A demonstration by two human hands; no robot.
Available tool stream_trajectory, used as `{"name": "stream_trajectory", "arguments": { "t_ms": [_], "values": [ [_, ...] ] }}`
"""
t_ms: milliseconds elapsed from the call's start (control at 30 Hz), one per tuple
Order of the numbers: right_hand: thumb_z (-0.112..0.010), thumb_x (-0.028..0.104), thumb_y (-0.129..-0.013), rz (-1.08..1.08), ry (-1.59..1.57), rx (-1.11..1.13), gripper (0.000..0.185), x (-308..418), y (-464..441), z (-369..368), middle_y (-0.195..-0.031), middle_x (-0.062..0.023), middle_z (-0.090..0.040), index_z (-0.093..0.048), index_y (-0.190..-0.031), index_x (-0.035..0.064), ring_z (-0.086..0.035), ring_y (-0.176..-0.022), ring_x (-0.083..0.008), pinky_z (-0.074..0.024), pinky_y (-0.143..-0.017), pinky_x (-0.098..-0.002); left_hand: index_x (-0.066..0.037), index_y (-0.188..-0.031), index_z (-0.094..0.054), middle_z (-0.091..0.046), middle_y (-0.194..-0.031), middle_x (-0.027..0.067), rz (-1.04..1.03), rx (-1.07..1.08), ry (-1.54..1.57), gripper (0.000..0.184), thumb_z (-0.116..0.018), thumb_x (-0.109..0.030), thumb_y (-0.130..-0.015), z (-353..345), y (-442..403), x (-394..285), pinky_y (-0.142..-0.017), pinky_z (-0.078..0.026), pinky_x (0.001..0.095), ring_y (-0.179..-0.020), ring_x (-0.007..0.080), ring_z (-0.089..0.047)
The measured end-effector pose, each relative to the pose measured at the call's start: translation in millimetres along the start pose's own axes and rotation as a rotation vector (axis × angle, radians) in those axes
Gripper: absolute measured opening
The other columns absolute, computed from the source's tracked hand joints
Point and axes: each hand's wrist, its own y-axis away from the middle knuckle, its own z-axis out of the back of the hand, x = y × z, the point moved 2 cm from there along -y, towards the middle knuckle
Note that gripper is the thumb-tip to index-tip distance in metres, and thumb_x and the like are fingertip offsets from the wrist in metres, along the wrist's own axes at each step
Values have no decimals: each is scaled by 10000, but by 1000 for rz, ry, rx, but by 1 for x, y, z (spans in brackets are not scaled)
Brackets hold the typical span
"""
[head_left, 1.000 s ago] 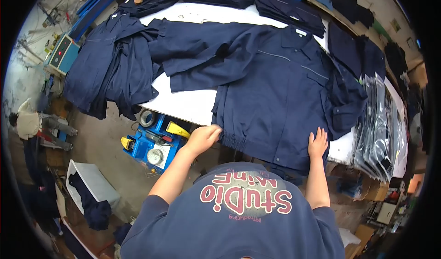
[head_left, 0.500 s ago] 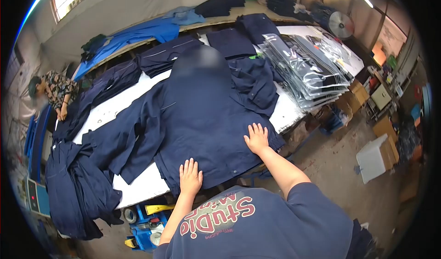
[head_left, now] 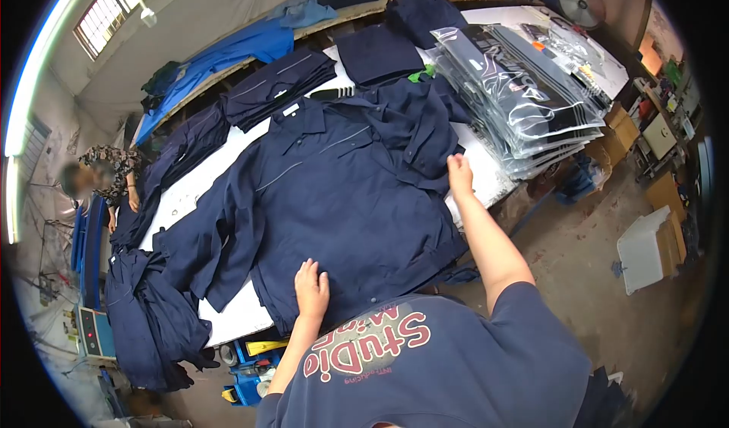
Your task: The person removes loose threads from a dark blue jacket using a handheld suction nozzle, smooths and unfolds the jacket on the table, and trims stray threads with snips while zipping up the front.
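A dark navy long-sleeved shirt or jacket lies spread on the white table, collar away from me, with pale piping lines across the chest. My left hand rests on its lower left part near the hem, fingers stretched out. At the right side, my right hand is beside the garment's bent right sleeve, its fingers extended and fairly close together. Whether those fingertips touch the cloth is hard to make out. The left sleeve reaches out toward more navy clothing.
Clear plastic-bagged garments are stacked at the right. Folded navy garments lie behind the collar. A heap of navy clothing hangs off the left end. Another person stands at the far left. Blue cloth covers a rear bench.
My right hand has left the hem and moved up along the garment's right side to the sleeve. The left hand stays near the hem. My head no longer covers the collar.
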Motion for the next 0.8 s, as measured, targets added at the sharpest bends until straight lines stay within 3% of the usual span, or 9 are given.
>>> {"name": "stream_trajectory", "arguments": {
  "t_ms": [133, 233, 400, 467, 567, 600, 667, 733, 800],
  "values": [
    [-659, 534, -954, -134, -294, -71, 697, -5, -93, -2, -1339, -165, -622, -543, -1393, 6, -583, -1220, -264, -473, -1003, -405, 32, -1472, -457, -369, -1595, 251, 28, 169, -76, 609, -596, -322, -996, -52, -16, -40, -1225, -208, 551, -1502, 421, -303],
    [-643, 752, -848, -412, -574, 182, 922, 23, -134, -8, -1446, -129, -564, -492, -1486, 105, -533, -1313, -261, -443, -1022, -468, 38, -1559, -313, -253, -1656, 239, 65, 150, -192, 741, -578, -350, -986, -78, -8, -51, -1253, -133, 535, -1552, 409, -187],
    [-704, 618, -880, -675, -964, 607, 841, 17, -174, -94, -1305, -137, -666, -558, -1403, -25, -661, -1144, -297, -514, -1026, -411, 32, -1558, -321, -258, -1658, 227, 95, 134, -202, 729, -538, -323, -960, -82, -8, -54, -1261, -128, 526, -1553, 401, -193],
    [-468, 447, -1065, -515, -836, 566, 590, 28, -146, -136, -1315, -139, -657, -570, -1395, -31, -659, -1137, -254, -521, -1015, -380, 31, -1556, -324, -261, -1658, 227, 100, 140, -205, 718, -527, -315, -961, -82, -10, -56, -1261, -128, 525, -1553, 399, -196],
    [-685, 256, -842, 268, -249, 713, 479, 124, -43, -140, -1170, -227, -705, -666, -1248, 2, -695, -1009, -316, -552, -904, -409, 31, -1554, -329, -272, -1650, 234, 111, 140, -209, 708, -519, -302, -958, -83, -13, -59, -1259, -131, 528, -1547, 406, -208],
    [-677, 221, -793, 112, 223, 1168, 462, 149, -17, -146, -1097, -234, -714, -686, -1212, 25, -695, -1015, -368, -558, -847, -443, 32, -1553, -330, -274, -1648, 237, 118, 142, -211, 708, -519, -303, -958, -82, -13, -60, -1259, -132, 529, -1545, 408, -211],
    [-653, 180, -784, 791, -6, 993, 431, 99, 66, -185, -1238, -237, -673, -689, -1189, 36, -657, -1100, -427, -548, -930, -472, 37, -1551, -327, -273, -1642, 250, 119, 155, -224, 706, -516, -287, -954, -82, -14, -63, -1255, -138, 536, -1540, 419, -213],
    [-683, 190, -787, 893, 456, 1226, 598, 99, 108, -164, -1338, -177, -648, -603, -1378, 146, -664, -1134, -402, -533, -987, -451, 45, -1552, -311, -270, -1638, 260, 115, 166, -240, 702, -503, -270, -955, -84, -12, -60, -1251, -141, 542, -1534, 430, -214],
    [-683, 175, -823, 997, 196, 1106, 451, 99, 89, -170, -1250, -157, -688, -656, -1270, 117, -683, -1080, -349, -552, -935, -429, 45, -1549, -316, -285, -1628, 265, 155, 201, -239, 703, -502, -278, -953, -89, -5, -47, -1247, -149, 543, -1524, 432, -232]
  ]
}}
